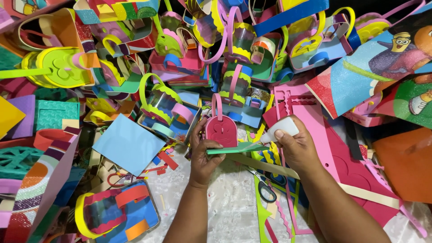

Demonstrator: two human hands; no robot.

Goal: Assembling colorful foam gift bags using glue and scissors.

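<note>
My left hand (203, 153) grips a small crimson foam basket (221, 129) with a pink handle, standing on a thin green foam strip (238, 148) that the same hand pinches. My right hand (297, 146) holds a small white glue bottle (282, 129), its nozzle pointing left at the green strip just beside the basket's base. Both hands are over a white lace-patterned cloth (225, 202).
Heaps of colourful foam baskets (234, 49) and foam sheets surround the hands. A blue square sheet (128, 145) lies left, scissors (264, 186) lie below the hands, pink cut-out sheets (315, 121) right, and a yellow-trimmed blue basket (117, 216) at lower left.
</note>
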